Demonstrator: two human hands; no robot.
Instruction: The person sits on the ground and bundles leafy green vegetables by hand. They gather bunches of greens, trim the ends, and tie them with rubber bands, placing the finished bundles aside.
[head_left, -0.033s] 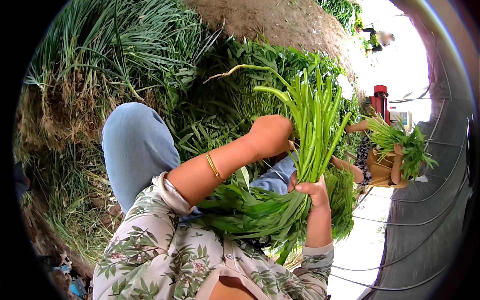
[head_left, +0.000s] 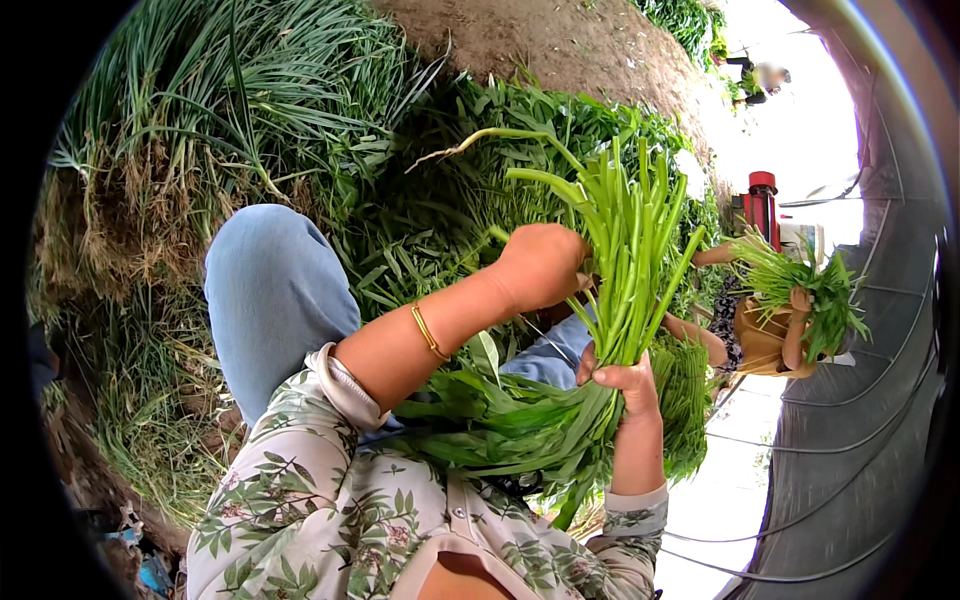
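My right hand (head_left: pixel 625 383) is wrapped round a bunch of leafy greens that looks like water spinach (head_left: pixel 630 260). Its cut stems point up and away, and its long leaves hang down across my lap. One stem with a pale root bends out to the left at the top. Beside the stems, my left hand (head_left: pixel 545 265), below a gold bangle (head_left: pixel 430 332), is closed in a pinch. A light green stem end (head_left: pixel 497 234) juts out past its knuckles; the fingertips are partly hidden behind the hand.
A heap of greens (head_left: pixel 440 220) lies in front of my knees. Scallions with roots (head_left: pixel 230 110) are piled at the far left. On the right, another person holds a bunch of greens (head_left: pixel 800 290) near a red-capped object (head_left: pixel 762 205). Bare soil (head_left: pixel 560 40) shows beyond.
My left hand has shifted slightly, and a stem end now shows past its knuckles. The stem tops have moved a little; my right hand keeps its hold.
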